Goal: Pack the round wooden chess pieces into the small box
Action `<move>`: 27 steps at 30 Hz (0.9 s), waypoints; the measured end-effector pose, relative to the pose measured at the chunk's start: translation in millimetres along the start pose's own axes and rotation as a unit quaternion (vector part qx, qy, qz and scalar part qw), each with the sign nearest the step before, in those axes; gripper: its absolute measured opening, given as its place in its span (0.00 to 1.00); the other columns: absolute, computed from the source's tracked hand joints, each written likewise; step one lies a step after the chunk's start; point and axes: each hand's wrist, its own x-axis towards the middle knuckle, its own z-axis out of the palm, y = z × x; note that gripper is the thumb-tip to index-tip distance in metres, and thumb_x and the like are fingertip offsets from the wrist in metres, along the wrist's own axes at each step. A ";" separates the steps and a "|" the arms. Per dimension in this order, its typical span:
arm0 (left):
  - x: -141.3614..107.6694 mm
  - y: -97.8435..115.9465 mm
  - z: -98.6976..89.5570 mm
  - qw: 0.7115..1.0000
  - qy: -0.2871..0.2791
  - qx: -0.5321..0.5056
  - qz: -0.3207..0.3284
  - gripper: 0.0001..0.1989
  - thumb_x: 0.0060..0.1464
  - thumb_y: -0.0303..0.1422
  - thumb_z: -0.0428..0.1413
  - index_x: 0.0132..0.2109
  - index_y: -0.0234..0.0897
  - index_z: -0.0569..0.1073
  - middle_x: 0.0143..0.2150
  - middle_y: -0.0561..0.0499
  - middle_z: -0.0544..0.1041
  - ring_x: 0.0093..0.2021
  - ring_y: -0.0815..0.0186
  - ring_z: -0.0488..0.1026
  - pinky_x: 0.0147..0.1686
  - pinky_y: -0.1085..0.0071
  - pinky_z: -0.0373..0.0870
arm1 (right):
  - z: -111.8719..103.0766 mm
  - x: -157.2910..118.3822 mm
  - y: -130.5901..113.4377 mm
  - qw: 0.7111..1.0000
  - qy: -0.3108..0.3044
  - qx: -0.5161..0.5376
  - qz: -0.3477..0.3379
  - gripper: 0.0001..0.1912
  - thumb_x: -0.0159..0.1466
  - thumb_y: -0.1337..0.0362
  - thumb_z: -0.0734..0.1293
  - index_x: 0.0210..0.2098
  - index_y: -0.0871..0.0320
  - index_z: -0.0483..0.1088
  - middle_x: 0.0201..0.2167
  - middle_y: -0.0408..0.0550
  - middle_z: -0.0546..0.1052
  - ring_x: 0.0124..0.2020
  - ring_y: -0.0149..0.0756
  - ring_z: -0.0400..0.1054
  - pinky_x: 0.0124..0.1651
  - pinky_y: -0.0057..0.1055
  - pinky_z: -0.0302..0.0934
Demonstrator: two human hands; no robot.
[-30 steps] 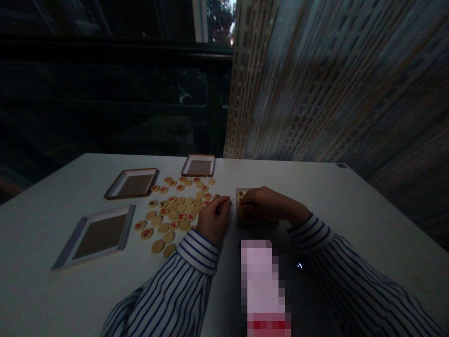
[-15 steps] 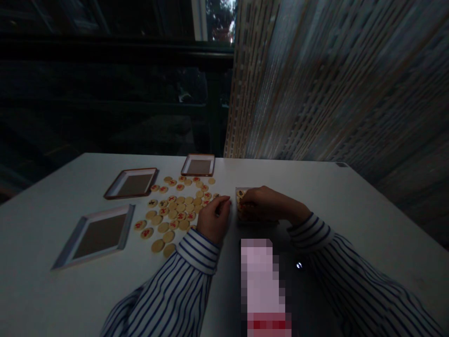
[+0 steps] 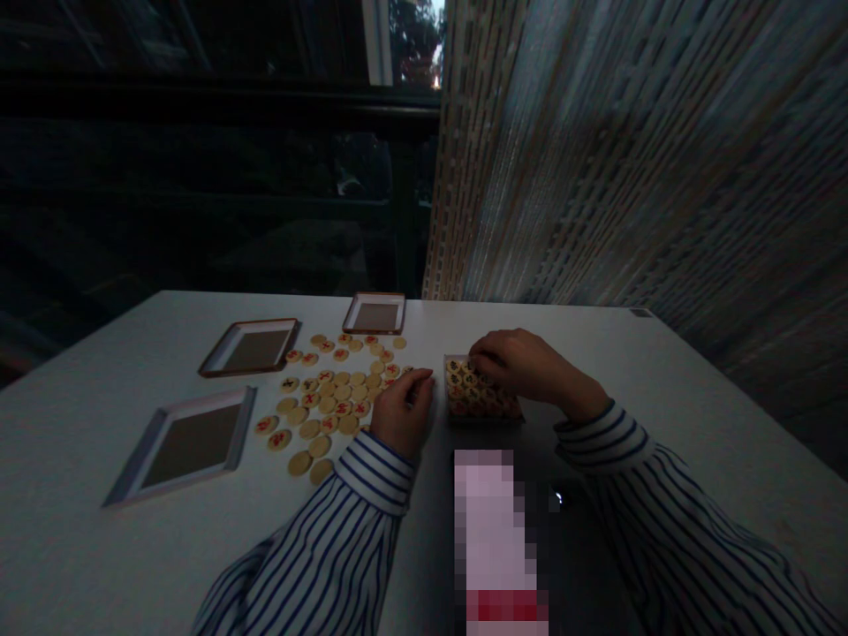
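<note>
My right hand [image 3: 520,363] is over a small open box [image 3: 522,419] of round Chinese chess pieces [image 3: 470,393] set in rows. Its thumb and fingers are pinched together at the far part of the rows, apparently on one piece, mostly hidden. Left of the box, my left hand [image 3: 402,413] rests on the table with curled fingers, its fingertips close together. Whatever those fingers may hold is hidden. Beyond and left of that hand, loose wooden pieces [image 3: 341,391] lie scattered, some showing red or black characters, others blank side up.
A white table [image 3: 596,353] bears it all. Two brown-rimmed trays [image 3: 248,347] [image 3: 374,314] lie behind the loose pieces, a pale tray [image 3: 192,442] to their left. A pixelated pink object [image 3: 494,521] lies near my body. A bead curtain [image 3: 490,177] hangs behind the table.
My right hand has lifted slightly and drawn to the right, uncovering more rows of pieces in the box. The left hand has stayed in place.
</note>
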 end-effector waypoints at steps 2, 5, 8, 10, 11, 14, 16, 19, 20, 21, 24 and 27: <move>-0.4 1.1 -1.0 1.000 0.003 0.008 0.012 0.10 0.51 0.33 0.51 0.39 0.35 0.73 0.32 0.49 0.77 0.30 0.68 0.73 0.32 0.72 0.70 | -5.9 -2.9 -3.4 1.000 0.023 -0.008 0.012 0.13 0.62 0.64 0.56 0.37 0.59 0.71 0.34 0.48 0.76 0.36 0.35 0.68 0.37 0.29 0.55; -0.5 2.4 -2.6 0.999 0.005 0.027 0.032 0.10 0.51 0.32 0.51 0.39 0.35 0.73 0.31 0.49 0.76 0.29 0.69 0.72 0.31 0.73 0.70 | -11.3 -8.4 -10.0 0.999 0.046 -0.014 0.020 0.13 0.62 0.64 0.56 0.37 0.59 0.71 0.33 0.48 0.76 0.35 0.35 0.68 0.37 0.29 0.55; -0.3 2.7 -3.7 0.998 0.004 0.038 0.051 0.10 0.51 0.31 0.51 0.39 0.34 0.72 0.31 0.49 0.76 0.28 0.69 0.72 0.30 0.73 0.70 | -11.9 -15.8 -17.0 0.998 0.055 -0.013 0.022 0.12 0.62 0.65 0.57 0.37 0.59 0.71 0.32 0.48 0.76 0.34 0.34 0.68 0.37 0.29 0.55; -0.5 2.8 -3.8 0.996 0.000 0.046 0.074 0.09 0.51 0.30 0.51 0.39 0.34 0.72 0.32 0.49 0.76 0.29 0.69 0.72 0.30 0.73 0.70 | -9.3 -22.1 -21.4 0.998 0.055 -0.010 0.022 0.12 0.62 0.66 0.57 0.37 0.59 0.71 0.32 0.48 0.76 0.34 0.33 0.68 0.36 0.28 0.55; -0.8 2.9 -3.6 0.994 0.000 0.054 0.091 0.08 0.51 0.29 0.51 0.38 0.35 0.72 0.32 0.49 0.76 0.29 0.69 0.72 0.30 0.73 0.70 | -7.0 -25.8 -23.4 0.998 0.059 -0.011 0.026 0.12 0.62 0.66 0.57 0.36 0.59 0.71 0.31 0.48 0.76 0.33 0.33 0.68 0.36 0.28 0.55; -3.4 4.4 -2.6 0.984 -0.007 0.092 0.153 0.07 0.51 0.28 0.50 0.36 0.35 0.72 0.32 0.48 0.76 0.31 0.68 0.72 0.32 0.71 0.70 | 3.6 -39.2 -27.2 0.996 0.082 -0.007 0.031 0.11 0.61 0.66 0.57 0.35 0.59 0.71 0.31 0.49 0.75 0.33 0.34 0.68 0.36 0.29 0.55; -6.4 6.2 -1.5 0.974 -0.021 0.113 0.194 0.07 0.51 0.28 0.50 0.36 0.35 0.72 0.32 0.48 0.77 0.33 0.66 0.72 0.35 0.69 0.70 | 13.0 -49.1 -27.6 0.995 0.101 0.020 0.017 0.10 0.61 0.67 0.58 0.37 0.60 0.70 0.32 0.50 0.75 0.33 0.34 0.68 0.36 0.29 0.56; -12.0 9.0 0.2 0.961 -0.045 0.130 0.240 0.07 0.52 0.27 0.49 0.36 0.35 0.72 0.33 0.47 0.77 0.35 0.66 0.72 0.36 0.69 0.69 | 27.8 -62.7 -25.3 0.987 0.149 0.054 0.024 0.09 0.60 0.67 0.59 0.38 0.61 0.69 0.33 0.51 0.75 0.34 0.35 0.68 0.36 0.31 0.57; -13.8 9.7 0.6 0.958 -0.054 0.134 0.248 0.08 0.52 0.27 0.49 0.36 0.35 0.72 0.33 0.47 0.77 0.35 0.65 0.72 0.36 0.68 0.69 | 32.2 -66.3 -24.1 0.984 0.166 0.062 0.032 0.09 0.61 0.67 0.59 0.38 0.61 0.69 0.32 0.51 0.75 0.34 0.36 0.68 0.36 0.32 0.58; -15.4 10.2 0.8 0.956 -0.065 0.139 0.251 0.08 0.52 0.28 0.49 0.37 0.35 0.72 0.33 0.47 0.77 0.35 0.65 0.72 0.36 0.68 0.69 | 36.3 -69.4 -22.9 0.981 0.179 0.067 0.041 0.10 0.61 0.67 0.59 0.37 0.61 0.69 0.32 0.51 0.75 0.34 0.36 0.68 0.36 0.33 0.58; -18.4 10.9 -0.3 0.952 -0.101 0.152 0.245 0.09 0.54 0.30 0.48 0.38 0.35 0.72 0.34 0.46 0.77 0.36 0.65 0.72 0.37 0.67 0.69 | 45.1 -75.8 -18.9 0.976 0.190 0.085 0.063 0.10 0.61 0.66 0.58 0.38 0.61 0.69 0.31 0.51 0.75 0.33 0.37 0.68 0.36 0.34 0.59; -19.0 11.4 -3.0 0.952 -0.118 0.158 0.233 0.09 0.54 0.31 0.48 0.38 0.36 0.72 0.34 0.46 0.77 0.36 0.65 0.73 0.37 0.67 0.69 | 48.7 -79.6 -14.7 0.972 0.201 0.097 0.067 0.10 0.61 0.65 0.58 0.38 0.60 0.69 0.32 0.51 0.75 0.34 0.37 0.68 0.36 0.34 0.59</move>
